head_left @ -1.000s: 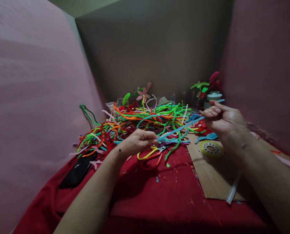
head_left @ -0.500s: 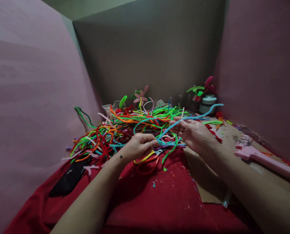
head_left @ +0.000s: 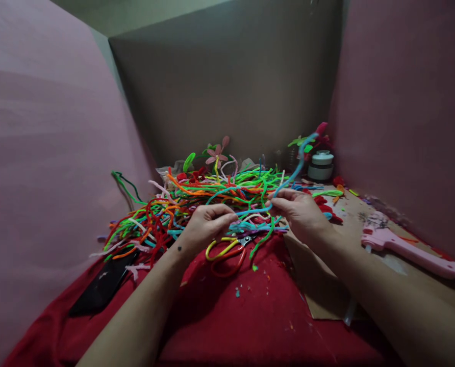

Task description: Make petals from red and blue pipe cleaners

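A light blue pipe cleaner (head_left: pixel 294 168) runs between my two hands and its free end curves up to the right. My left hand (head_left: pixel 206 224) pinches its near end just in front of the pile. My right hand (head_left: pixel 300 211) is closed round it a short way along. Behind both hands spreads a big pile of coloured pipe cleaners (head_left: pixel 197 201) on the red cloth (head_left: pixel 250 311). Scissors with yellow and orange handles (head_left: pixel 227 252) lie under my left hand.
A pink glue gun (head_left: pixel 407 247) rests on a cardboard sheet (head_left: pixel 327 295) at the right. A black phone (head_left: pixel 101 285) lies at the left. A white jar (head_left: pixel 319 164) and pipe-cleaner flowers (head_left: pixel 218 151) stand at the back. Pink and brown walls close in three sides.
My right hand has come in from the far right towards my left hand, sliding along the blue pipe cleaner, whose free end now bends upward. The view shifted slightly, revealing the glue gun.
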Demonstrator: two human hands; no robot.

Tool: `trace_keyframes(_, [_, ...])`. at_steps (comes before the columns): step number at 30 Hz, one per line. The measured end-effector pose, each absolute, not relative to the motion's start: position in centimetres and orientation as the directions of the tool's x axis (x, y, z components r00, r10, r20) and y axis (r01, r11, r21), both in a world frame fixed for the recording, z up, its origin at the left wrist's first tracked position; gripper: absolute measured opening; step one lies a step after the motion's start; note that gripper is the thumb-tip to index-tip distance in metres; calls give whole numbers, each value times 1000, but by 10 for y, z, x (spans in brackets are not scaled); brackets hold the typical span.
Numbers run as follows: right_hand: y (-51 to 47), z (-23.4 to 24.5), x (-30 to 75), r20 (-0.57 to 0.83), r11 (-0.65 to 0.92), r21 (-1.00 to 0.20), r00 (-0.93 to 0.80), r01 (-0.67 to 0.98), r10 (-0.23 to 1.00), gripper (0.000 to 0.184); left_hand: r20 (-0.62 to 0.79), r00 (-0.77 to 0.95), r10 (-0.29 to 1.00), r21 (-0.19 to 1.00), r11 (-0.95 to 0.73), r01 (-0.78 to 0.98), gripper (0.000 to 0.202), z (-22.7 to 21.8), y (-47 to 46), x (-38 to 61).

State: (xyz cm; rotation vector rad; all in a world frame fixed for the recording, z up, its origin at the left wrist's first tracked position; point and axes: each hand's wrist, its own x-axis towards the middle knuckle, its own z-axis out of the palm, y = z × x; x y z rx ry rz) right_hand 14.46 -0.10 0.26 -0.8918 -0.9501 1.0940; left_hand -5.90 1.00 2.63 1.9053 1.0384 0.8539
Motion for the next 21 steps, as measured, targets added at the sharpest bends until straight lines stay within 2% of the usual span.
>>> trace_keyframes(3, [-6,4,140,112,129,-981,118,-147,987,8,321,274,907,911,-374,171,19,27,11,-60])
trace_keyframes(6, [-12,3,135,70,68,-996,-27,-56,997,12,302,207,931,953,-297,-52,20,27,11,-60])
trace_keyframes(12, [-19,1,128,2,24,-996,-248,85,969,17,265,309,913,935,-165,-315,25,26,8,-51])
trace_keyframes(16, [-21,0,127,-2,5,-1000,-295,23,955,13,225,383,896,935,-87,-345,31,22,6,-45])
trace_keyframes(18, [-21,-2,128,8,-3,-999,-319,-35,948,15,161,422,892,954,-31,-298,42,20,6,-44])
trace_keyframes(21, [-19,-6,129,34,3,-996,-355,-90,934,20,79,512,855,986,9,-167,47,16,4,-43])
